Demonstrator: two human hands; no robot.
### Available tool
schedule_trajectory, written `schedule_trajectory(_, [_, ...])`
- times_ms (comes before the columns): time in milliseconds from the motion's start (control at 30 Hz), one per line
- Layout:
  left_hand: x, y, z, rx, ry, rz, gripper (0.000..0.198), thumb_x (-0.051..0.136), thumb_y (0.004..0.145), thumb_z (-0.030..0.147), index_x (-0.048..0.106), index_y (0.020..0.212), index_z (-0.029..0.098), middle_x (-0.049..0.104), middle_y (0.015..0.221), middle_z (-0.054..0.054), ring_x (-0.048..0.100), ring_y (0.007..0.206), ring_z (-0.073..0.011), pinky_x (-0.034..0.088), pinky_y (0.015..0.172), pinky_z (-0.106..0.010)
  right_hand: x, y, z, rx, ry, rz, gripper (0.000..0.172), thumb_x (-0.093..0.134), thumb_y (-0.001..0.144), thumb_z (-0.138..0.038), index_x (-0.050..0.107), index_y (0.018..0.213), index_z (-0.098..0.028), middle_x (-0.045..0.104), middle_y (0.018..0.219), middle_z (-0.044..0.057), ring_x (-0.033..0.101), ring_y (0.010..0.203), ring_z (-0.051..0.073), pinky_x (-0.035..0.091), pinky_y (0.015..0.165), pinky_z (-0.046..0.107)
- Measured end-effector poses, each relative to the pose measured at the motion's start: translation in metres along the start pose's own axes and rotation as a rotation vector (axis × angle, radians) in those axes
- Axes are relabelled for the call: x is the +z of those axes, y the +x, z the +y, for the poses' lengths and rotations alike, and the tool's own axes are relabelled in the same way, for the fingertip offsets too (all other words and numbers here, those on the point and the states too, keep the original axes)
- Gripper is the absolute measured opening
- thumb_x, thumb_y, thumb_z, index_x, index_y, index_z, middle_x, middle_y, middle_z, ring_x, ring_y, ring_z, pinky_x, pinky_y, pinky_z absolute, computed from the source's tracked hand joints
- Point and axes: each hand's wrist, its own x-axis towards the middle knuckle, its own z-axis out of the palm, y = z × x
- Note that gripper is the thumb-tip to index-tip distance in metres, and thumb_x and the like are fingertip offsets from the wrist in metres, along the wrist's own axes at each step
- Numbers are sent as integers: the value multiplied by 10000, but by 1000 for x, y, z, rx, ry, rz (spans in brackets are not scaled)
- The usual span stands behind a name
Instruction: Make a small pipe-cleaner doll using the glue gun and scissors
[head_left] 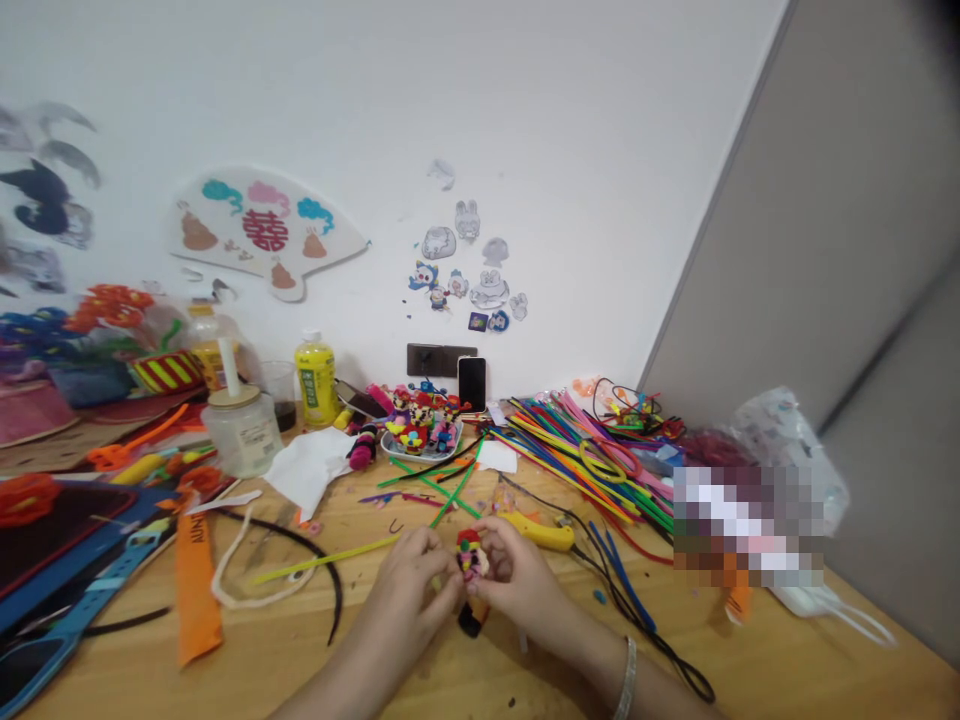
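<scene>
A small pipe-cleaner doll [469,553], red on top with yellow, green and pink parts, is held upright between my two hands just above the table. My left hand [418,580] pinches it from the left side with curled fingers. From the right, my right hand [517,572] closes thumb and fingers on its other side. Below the doll shows a dark and orange object [472,616]; whether it belongs to the doll I cannot tell. Behind my right hand lies a yellow hot glue gun [541,531] with a black cord. A yellow pipe cleaner [330,560] reaches toward my left hand.
A tray [427,455] of similar dolls stands near the wall, beside a phone [472,384]. Many coloured pipe cleaners [577,450] spread to the right. Left are a yellow-labelled bottle [316,378], a glass jar [241,435], white tissue [311,470] and an orange ribbon [198,590].
</scene>
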Motion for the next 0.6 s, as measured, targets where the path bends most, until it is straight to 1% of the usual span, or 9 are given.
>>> schedule_trajectory(400, [2, -3, 3, -60, -16, 24, 211, 452, 792, 225, 585, 635, 176, 531, 731, -42, 541, 748, -215, 424, 686, -329, 1, -1, 5, -1, -30, 19, 436, 625, 619, -70, 510, 1018, -204, 581, 759, -25, 575, 677, 133, 442, 619, 244])
schedule_trajectory(500, [0, -3, 4, -69, -50, 48, 239, 430, 799, 237, 552, 600, 187, 532, 709, -35, 540, 725, -210, 429, 673, -328, 1, -1, 6, 7, -12, 18, 433, 641, 622, -87, 513, 1019, -205, 595, 771, -17, 587, 701, 145, 454, 637, 257])
schedule_trajectory(600, [-2, -3, 3, -102, -132, 113, 253, 401, 816, 269, 511, 599, 201, 535, 685, -26, 538, 692, -205, 439, 654, -323, 1, -2, 3, 16, 19, 29, 429, 665, 618, -104, 521, 1009, -207, 602, 776, -14, 596, 734, 160, 460, 663, 271])
